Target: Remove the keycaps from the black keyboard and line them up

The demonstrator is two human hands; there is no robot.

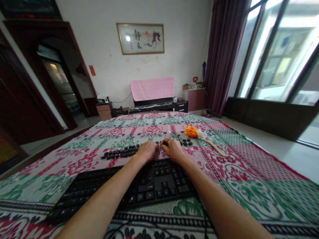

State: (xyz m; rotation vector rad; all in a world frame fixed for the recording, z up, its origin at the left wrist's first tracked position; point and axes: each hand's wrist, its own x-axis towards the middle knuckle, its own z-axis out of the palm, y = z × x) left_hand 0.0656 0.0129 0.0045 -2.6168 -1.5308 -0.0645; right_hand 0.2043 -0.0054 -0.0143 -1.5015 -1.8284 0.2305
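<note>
In the head view, the left hand [149, 151] and right hand [173, 148] nearly meet, just beyond the keyboard [164, 180]. The right hand's thumb and fingers are closed in a pinch on a small dark piece [165, 143]; the left hand's fingers are curled in beside it, and whether they grip anything I cannot tell.

The keyboard lies on the near side of the hands, under both forearms, its long axis running crosswise. Most of its length stretches to the left of the hands, so the left arm spans more of it, while the right hand is nearer its right end. Loose black keycaps [121, 152] lie beside the left hand, with more just right of the right hand. An orange cloth [191, 131] and a pale handle [216, 148] lie farther right, on patterned fabric [239, 162].
</note>
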